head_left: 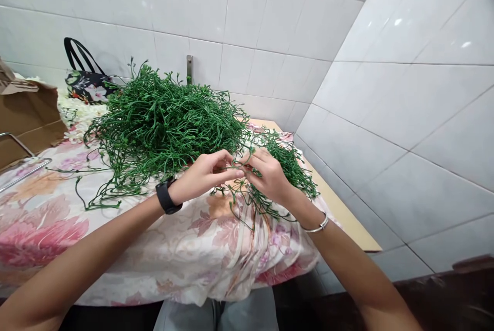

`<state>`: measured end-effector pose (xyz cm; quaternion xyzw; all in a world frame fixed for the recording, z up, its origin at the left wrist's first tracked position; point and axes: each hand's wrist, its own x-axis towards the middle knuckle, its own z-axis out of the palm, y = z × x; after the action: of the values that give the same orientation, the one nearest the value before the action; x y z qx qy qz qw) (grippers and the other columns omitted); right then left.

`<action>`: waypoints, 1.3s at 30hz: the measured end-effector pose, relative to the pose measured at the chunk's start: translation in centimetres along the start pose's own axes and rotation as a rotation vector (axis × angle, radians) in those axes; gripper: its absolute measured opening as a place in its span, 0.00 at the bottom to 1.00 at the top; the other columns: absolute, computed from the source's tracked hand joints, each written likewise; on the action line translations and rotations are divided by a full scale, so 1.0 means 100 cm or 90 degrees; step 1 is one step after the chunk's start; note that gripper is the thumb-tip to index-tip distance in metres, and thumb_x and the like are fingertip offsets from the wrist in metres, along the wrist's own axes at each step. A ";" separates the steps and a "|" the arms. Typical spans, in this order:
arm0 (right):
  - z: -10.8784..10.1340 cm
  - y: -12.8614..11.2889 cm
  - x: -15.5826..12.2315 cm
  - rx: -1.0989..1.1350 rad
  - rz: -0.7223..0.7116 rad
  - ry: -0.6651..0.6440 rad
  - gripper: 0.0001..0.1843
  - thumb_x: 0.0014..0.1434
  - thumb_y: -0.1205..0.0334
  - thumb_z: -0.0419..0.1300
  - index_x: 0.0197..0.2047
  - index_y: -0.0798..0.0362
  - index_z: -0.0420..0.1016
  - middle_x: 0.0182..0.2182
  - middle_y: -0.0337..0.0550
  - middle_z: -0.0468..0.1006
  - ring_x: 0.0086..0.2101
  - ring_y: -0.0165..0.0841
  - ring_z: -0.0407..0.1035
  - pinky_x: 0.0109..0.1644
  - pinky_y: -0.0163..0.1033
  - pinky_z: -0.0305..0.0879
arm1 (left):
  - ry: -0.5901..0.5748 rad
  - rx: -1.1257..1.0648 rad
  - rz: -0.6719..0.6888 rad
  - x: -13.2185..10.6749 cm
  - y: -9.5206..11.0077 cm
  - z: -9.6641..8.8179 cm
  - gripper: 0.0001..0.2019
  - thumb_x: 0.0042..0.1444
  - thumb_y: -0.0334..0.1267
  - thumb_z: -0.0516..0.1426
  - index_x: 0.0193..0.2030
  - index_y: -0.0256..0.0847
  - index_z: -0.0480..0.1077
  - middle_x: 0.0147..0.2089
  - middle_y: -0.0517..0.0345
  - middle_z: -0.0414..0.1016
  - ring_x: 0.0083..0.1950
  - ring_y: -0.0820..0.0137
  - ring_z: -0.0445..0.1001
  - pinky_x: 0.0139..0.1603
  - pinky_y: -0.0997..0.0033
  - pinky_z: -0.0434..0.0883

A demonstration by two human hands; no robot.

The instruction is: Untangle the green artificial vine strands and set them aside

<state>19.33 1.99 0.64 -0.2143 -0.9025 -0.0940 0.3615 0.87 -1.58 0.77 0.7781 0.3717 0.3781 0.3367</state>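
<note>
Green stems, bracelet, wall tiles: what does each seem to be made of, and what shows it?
Green stems: probably moulded plastic, slightly glossy, with uniform colour and repeated forked tips. Bracelet: likely polished metal, from its silvery shine. Wall tiles: perhaps glazed ceramic, glossy, with bright reflections.

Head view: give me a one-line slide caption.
Left hand and right hand, fingertips close together, before a large heap of green stems on a floral cloth.

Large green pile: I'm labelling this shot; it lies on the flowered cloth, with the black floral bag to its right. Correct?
Not quite: the head view shows the black floral bag left of the large green pile, not right. The pile lies on the flowered cloth.
</note>
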 end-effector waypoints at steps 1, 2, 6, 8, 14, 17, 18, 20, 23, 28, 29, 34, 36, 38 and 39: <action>0.001 -0.001 0.000 -0.009 -0.010 0.000 0.06 0.57 0.63 0.52 0.32 0.55 0.67 0.27 0.43 0.71 0.31 0.31 0.61 0.40 0.38 0.56 | 0.016 0.079 0.037 -0.001 -0.001 0.001 0.12 0.55 0.45 0.52 0.37 0.37 0.63 0.26 0.62 0.64 0.26 0.77 0.62 0.27 0.76 0.60; 0.001 -0.002 -0.001 -0.015 -0.014 0.000 0.06 0.57 0.63 0.52 0.34 0.55 0.67 0.28 0.43 0.71 0.32 0.31 0.61 0.40 0.38 0.56 | 0.040 0.153 0.079 -0.002 -0.003 0.003 0.11 0.57 0.44 0.50 0.37 0.37 0.63 0.27 0.61 0.65 0.27 0.76 0.62 0.28 0.76 0.60; 0.000 -0.005 0.001 -0.011 -0.018 -0.026 0.07 0.59 0.63 0.50 0.33 0.55 0.67 0.26 0.41 0.69 0.29 0.29 0.60 0.38 0.38 0.54 | 0.142 0.302 0.162 -0.004 -0.010 0.008 0.11 0.61 0.40 0.43 0.33 0.37 0.61 0.28 0.59 0.64 0.29 0.76 0.62 0.31 0.75 0.60; -0.002 -0.006 0.002 -0.005 -0.022 -0.044 0.09 0.59 0.63 0.49 0.30 0.55 0.65 0.24 0.40 0.67 0.28 0.29 0.59 0.38 0.37 0.53 | 0.162 0.313 0.163 -0.003 -0.010 0.008 0.13 0.61 0.39 0.42 0.28 0.38 0.57 0.25 0.61 0.61 0.25 0.77 0.60 0.29 0.75 0.59; -0.002 -0.009 0.003 0.040 -0.028 -0.074 0.09 0.60 0.62 0.48 0.31 0.55 0.65 0.24 0.40 0.66 0.28 0.28 0.59 0.37 0.37 0.54 | -0.001 0.054 0.043 -0.001 -0.003 -0.006 0.12 0.57 0.40 0.47 0.25 0.36 0.59 0.21 0.61 0.64 0.22 0.78 0.63 0.23 0.78 0.61; -0.001 -0.008 0.002 0.052 -0.021 -0.056 0.08 0.60 0.63 0.48 0.34 0.54 0.65 0.27 0.41 0.69 0.31 0.29 0.61 0.38 0.37 0.56 | -0.126 -0.180 -0.032 0.000 -0.003 -0.010 0.09 0.56 0.40 0.49 0.30 0.36 0.63 0.24 0.60 0.65 0.24 0.77 0.66 0.26 0.76 0.68; 0.000 -0.007 0.002 0.045 -0.016 -0.044 0.07 0.60 0.63 0.48 0.36 0.55 0.66 0.28 0.42 0.70 0.32 0.29 0.62 0.39 0.38 0.56 | -0.133 -0.220 -0.043 0.000 -0.003 -0.009 0.09 0.55 0.39 0.50 0.30 0.36 0.63 0.24 0.61 0.64 0.24 0.77 0.66 0.26 0.75 0.68; 0.001 -0.005 0.001 0.023 -0.010 -0.032 0.08 0.60 0.64 0.49 0.39 0.55 0.66 0.30 0.43 0.72 0.34 0.30 0.63 0.41 0.39 0.57 | -0.098 -0.243 -0.049 0.000 -0.003 -0.006 0.08 0.55 0.39 0.51 0.29 0.36 0.63 0.24 0.61 0.62 0.23 0.78 0.64 0.24 0.77 0.67; 0.001 -0.004 0.001 0.003 -0.021 -0.032 0.09 0.60 0.65 0.49 0.43 0.55 0.65 0.32 0.44 0.74 0.34 0.30 0.65 0.41 0.39 0.58 | -0.024 -0.175 -0.029 -0.001 -0.003 -0.002 0.13 0.57 0.41 0.49 0.27 0.35 0.63 0.23 0.62 0.61 0.23 0.79 0.61 0.21 0.79 0.62; 0.004 -0.006 -0.001 -0.040 -0.042 -0.004 0.13 0.59 0.68 0.49 0.47 0.60 0.65 0.31 0.46 0.75 0.31 0.30 0.66 0.40 0.38 0.61 | 0.050 -0.015 0.026 -0.002 -0.004 0.003 0.12 0.58 0.41 0.47 0.28 0.37 0.60 0.21 0.65 0.57 0.21 0.81 0.55 0.21 0.80 0.55; 0.004 -0.007 -0.002 -0.044 -0.038 -0.006 0.13 0.59 0.68 0.49 0.47 0.60 0.65 0.31 0.46 0.75 0.31 0.30 0.66 0.40 0.38 0.61 | 0.059 0.005 0.032 -0.002 -0.004 0.004 0.10 0.58 0.40 0.48 0.29 0.37 0.59 0.22 0.66 0.57 0.21 0.81 0.55 0.21 0.80 0.54; 0.004 -0.009 -0.002 0.068 0.092 -0.034 0.11 0.60 0.64 0.47 0.42 0.58 0.66 0.28 0.43 0.73 0.31 0.29 0.65 0.39 0.37 0.62 | 0.093 0.046 0.048 -0.003 -0.006 0.010 0.15 0.61 0.42 0.43 0.29 0.36 0.61 0.21 0.65 0.59 0.20 0.81 0.56 0.22 0.80 0.56; 0.004 -0.011 -0.001 0.189 0.166 -0.079 0.10 0.61 0.62 0.45 0.38 0.57 0.65 0.25 0.41 0.71 0.29 0.27 0.64 0.37 0.35 0.62 | 0.132 0.058 0.051 -0.003 -0.007 0.012 0.16 0.62 0.42 0.42 0.29 0.36 0.61 0.21 0.64 0.62 0.21 0.81 0.58 0.23 0.80 0.57; 0.005 -0.011 0.000 0.344 0.222 -0.145 0.11 0.62 0.61 0.44 0.34 0.56 0.63 0.23 0.39 0.69 0.26 0.25 0.64 0.33 0.33 0.62 | 0.181 0.099 0.061 -0.003 -0.009 0.011 0.13 0.61 0.42 0.44 0.33 0.36 0.62 0.23 0.63 0.64 0.22 0.80 0.60 0.25 0.80 0.58; 0.006 -0.011 0.000 0.425 0.242 -0.176 0.11 0.62 0.61 0.43 0.34 0.56 0.62 0.23 0.39 0.69 0.25 0.24 0.64 0.32 0.33 0.62 | 0.195 0.124 0.073 -0.003 -0.010 0.010 0.11 0.60 0.41 0.46 0.35 0.37 0.63 0.24 0.62 0.65 0.23 0.80 0.61 0.25 0.80 0.58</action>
<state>18.41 1.20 0.21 -0.2591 -0.8677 0.3025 0.2975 1.25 -1.57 -0.61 0.7604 0.4084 0.4730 0.1768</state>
